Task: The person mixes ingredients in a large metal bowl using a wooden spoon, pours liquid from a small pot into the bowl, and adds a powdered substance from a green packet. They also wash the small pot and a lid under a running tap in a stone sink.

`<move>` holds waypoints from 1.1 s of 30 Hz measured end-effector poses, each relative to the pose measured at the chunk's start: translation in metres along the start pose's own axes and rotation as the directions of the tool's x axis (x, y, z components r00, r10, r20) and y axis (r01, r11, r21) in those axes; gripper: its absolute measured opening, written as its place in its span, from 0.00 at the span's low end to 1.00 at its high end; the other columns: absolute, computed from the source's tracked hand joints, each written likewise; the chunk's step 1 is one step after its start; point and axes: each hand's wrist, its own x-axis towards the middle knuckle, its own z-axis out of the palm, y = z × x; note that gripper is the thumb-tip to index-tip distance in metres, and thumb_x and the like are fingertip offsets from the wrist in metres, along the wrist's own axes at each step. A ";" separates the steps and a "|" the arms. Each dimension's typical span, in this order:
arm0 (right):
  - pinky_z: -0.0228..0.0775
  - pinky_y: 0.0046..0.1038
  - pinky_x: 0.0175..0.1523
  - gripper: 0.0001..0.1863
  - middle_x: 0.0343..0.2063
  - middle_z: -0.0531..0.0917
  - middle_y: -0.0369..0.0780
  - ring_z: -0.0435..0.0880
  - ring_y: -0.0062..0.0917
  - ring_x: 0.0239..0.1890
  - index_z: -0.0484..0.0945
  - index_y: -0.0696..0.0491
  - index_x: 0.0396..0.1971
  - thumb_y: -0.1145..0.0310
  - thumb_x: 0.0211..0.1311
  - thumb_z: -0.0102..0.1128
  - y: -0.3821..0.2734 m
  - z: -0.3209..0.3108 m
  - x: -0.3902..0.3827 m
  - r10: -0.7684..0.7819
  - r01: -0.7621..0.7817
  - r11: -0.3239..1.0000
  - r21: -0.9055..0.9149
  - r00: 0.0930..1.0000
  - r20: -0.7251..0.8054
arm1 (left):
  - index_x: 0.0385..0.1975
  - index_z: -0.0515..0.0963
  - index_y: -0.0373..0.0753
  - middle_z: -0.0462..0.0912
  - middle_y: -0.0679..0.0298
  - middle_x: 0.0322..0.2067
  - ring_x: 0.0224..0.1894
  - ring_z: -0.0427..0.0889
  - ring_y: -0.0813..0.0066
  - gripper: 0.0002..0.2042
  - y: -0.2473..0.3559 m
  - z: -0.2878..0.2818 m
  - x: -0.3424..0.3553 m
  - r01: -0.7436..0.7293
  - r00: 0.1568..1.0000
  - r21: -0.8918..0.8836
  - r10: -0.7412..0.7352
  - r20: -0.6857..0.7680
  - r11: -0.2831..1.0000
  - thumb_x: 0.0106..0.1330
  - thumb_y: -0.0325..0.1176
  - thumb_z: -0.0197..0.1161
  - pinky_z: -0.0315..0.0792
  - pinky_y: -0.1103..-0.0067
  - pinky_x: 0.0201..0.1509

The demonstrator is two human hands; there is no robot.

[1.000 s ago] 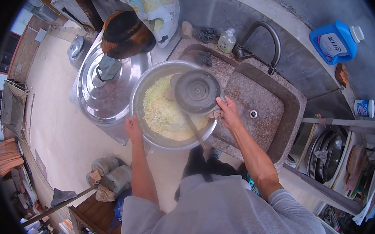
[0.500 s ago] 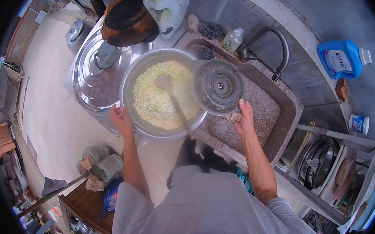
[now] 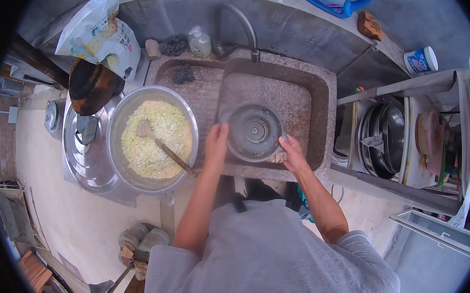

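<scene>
Over the stone sink [image 3: 331, 112] is a grey round bowl [image 3: 256, 131], with ridged rings and a small hub at its centre; it looks like a food chopper's bowl. My right hand [image 3: 294, 152] is closed on its right rim, thumb on top, by a crumpled light brown cloth [image 3: 279, 157]. At the bowl's left side my left hand [image 3: 216, 142] has its fingers stretched out, slightly blurred; whether they touch the rim I cannot tell. A large metal basin [image 3: 114, 155] to the left holds chopped pale green vegetable [image 3: 162, 121] and a wooden spoon [image 3: 173, 155].
Behind the sink stand a dark faucet [image 3: 248, 28], a soap bottle [image 3: 199, 41] and a scouring pad [image 3: 174, 45]. A silver pot lid [image 3: 86, 162], a scorched brown pot [image 3: 87, 94] and a white bag [image 3: 99, 39] are at left. A rack of pans [image 3: 392, 141] is at right.
The view has swung to the right. The bowl has moved away from the basin's edge to over the sink, my right hand still on it. My left hand has left the basin for the bowl's left side.
</scene>
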 end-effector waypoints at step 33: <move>0.77 0.37 0.59 0.24 0.51 0.89 0.48 0.88 0.38 0.51 0.80 0.55 0.68 0.58 0.80 0.61 0.090 -0.256 0.055 -0.007 -0.231 0.672 -0.704 0.948 -0.318 | 0.67 0.79 0.29 0.77 0.59 0.62 0.59 0.78 0.68 0.22 -0.242 0.113 0.111 0.019 0.985 0.550 0.080 -0.154 0.835 0.84 0.40 0.64 0.73 0.69 0.65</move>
